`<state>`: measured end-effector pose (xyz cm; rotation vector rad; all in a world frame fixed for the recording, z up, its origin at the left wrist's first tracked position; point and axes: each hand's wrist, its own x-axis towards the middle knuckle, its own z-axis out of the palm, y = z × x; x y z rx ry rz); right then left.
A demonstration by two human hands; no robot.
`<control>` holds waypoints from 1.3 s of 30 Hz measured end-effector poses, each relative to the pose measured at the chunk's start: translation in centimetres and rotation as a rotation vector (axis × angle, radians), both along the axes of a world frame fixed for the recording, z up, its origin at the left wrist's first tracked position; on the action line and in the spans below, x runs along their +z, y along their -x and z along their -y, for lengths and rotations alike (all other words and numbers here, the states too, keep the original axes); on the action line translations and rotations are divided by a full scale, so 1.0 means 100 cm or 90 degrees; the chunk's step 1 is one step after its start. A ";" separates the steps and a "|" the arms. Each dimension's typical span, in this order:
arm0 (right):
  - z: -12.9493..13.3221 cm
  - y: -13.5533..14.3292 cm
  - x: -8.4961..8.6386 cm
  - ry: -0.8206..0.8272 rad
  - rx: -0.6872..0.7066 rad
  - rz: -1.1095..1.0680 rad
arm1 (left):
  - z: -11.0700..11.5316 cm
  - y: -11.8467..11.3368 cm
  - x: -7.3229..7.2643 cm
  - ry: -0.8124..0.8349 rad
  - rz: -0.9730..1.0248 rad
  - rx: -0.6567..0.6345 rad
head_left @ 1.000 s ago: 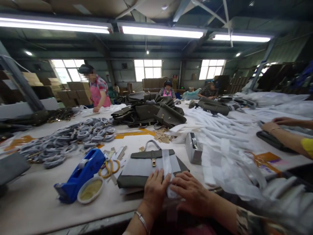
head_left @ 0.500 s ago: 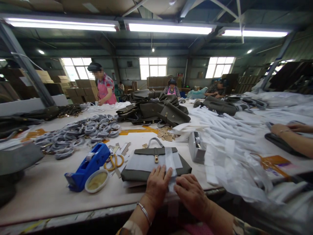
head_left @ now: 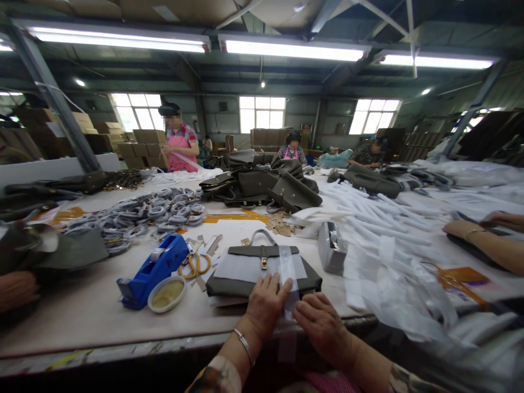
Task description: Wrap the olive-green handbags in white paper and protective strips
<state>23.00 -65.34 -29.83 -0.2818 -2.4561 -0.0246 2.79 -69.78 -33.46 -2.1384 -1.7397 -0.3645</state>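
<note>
A dark olive handbag (head_left: pixel 313 281) lies on the table before me, its handle (head_left: pixel 264 233) standing up at the far side. A white sheet (head_left: pixel 237 268) covers part of its front, around a gold clasp (head_left: pixel 264 263). Down the right part of the bag runs a translucent plastic strip (head_left: pixel 288 259), whose loose end hangs below the table edge. My left hand (head_left: pixel 267 299) lies flat on the bag's near side, fingers stretched out beside the strip. My right hand (head_left: pixel 321 322) is closed at the bag's near edge, its curled fingers gripping the strip.
Left of the bag are a blue tape dispenser (head_left: pixel 153 273), a small dish (head_left: pixel 167 295) and yellow-handled scissors (head_left: pixel 195 266). A grey dispenser (head_left: pixel 332 248) stands right. Behind are grey handles (head_left: pixel 164 210), piled bags (head_left: pixel 262 185) and white strips (head_left: pixel 368 210). Co-workers' hands (head_left: pixel 16 291) show at both sides.
The view has shifted slightly. My hands keep nearly the same places on the bag. At left, a co-worker's hand and a dark bag piece have come in; the person in the pink apron has raised their hands.
</note>
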 end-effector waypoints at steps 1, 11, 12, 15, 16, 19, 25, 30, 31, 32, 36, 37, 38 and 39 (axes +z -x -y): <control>0.000 0.000 0.000 -0.001 -0.004 0.002 | 0.000 0.000 0.003 0.015 0.003 0.000; -0.007 0.009 0.003 -0.004 -0.039 -0.021 | -0.009 0.006 0.053 0.114 0.045 -0.016; -0.008 0.011 0.004 -0.010 -0.042 -0.030 | -0.010 0.007 0.059 0.125 0.047 -0.019; -0.009 0.013 0.006 -0.031 -0.048 -0.060 | -0.012 0.009 0.071 0.142 0.048 -0.029; -0.010 0.013 0.006 -0.037 -0.049 -0.063 | -0.012 0.009 0.073 0.144 0.047 -0.032; -0.013 0.011 0.001 -0.042 -0.055 -0.056 | -0.014 0.011 0.076 0.147 0.048 -0.036; -0.019 0.012 -0.007 -0.072 -0.072 -0.058 | -0.016 0.012 0.080 0.166 0.062 -0.036; -0.016 0.017 -0.005 -0.125 -0.101 -0.073 | -0.015 0.012 0.085 0.184 0.067 -0.026; -0.015 0.017 -0.005 -0.129 -0.105 -0.072 | -0.016 0.012 0.085 0.183 0.069 -0.027; -0.014 0.017 -0.005 -0.130 -0.106 -0.068 | -0.016 0.012 0.085 0.182 0.071 -0.027; -0.013 0.015 -0.008 -0.103 -0.103 -0.037 | -0.017 0.013 0.085 0.184 0.078 -0.019; -0.013 0.015 -0.010 -0.100 -0.101 -0.035 | -0.017 0.012 0.085 0.184 0.077 -0.018; -0.013 0.014 -0.012 -0.100 -0.101 -0.036 | -0.017 0.012 0.086 0.183 0.076 -0.019; -0.013 0.014 -0.014 -0.105 -0.100 -0.039 | -0.017 0.012 0.087 0.182 0.075 -0.019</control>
